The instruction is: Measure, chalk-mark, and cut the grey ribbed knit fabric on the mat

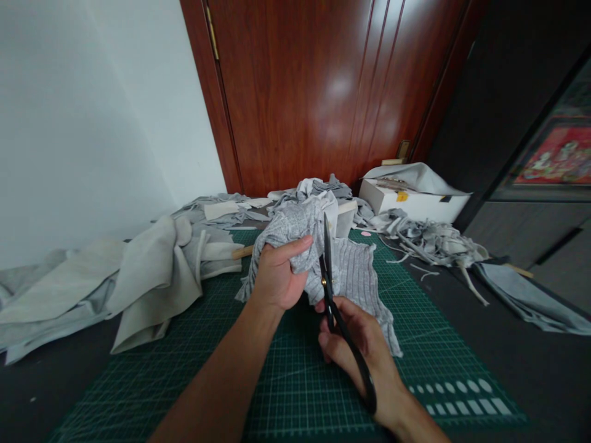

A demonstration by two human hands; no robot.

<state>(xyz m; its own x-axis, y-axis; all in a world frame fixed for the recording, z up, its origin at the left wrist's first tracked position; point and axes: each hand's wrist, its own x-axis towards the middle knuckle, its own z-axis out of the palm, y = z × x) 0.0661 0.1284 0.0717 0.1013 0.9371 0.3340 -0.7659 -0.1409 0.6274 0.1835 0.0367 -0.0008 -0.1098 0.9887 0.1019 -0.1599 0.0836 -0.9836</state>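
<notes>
My left hand (pixel 281 274) is closed around a bunched piece of grey ribbed knit fabric (pixel 355 264), thumb on top, above a green cutting mat (pixel 194 369). The rest of the fabric hangs and spreads to the right, over the mat. In my right hand (pixel 355 344) are black-handled scissors (pixel 327 271), their blades pointing up and away from me. The blades are slightly parted and stand at the fabric just right of my left fingers. Whether cloth lies between the blades I cannot tell.
Pale grey fabric pieces (pixel 148 264) are heaped at the left. More scraps (pixel 318 187) lie at the back, before a brown wooden door (pixel 300 92). A white box (pixel 415 200) stands at the back right, near a tangle of fabric strips (pixel 438 243) and folded grey cloth (pixel 530 295).
</notes>
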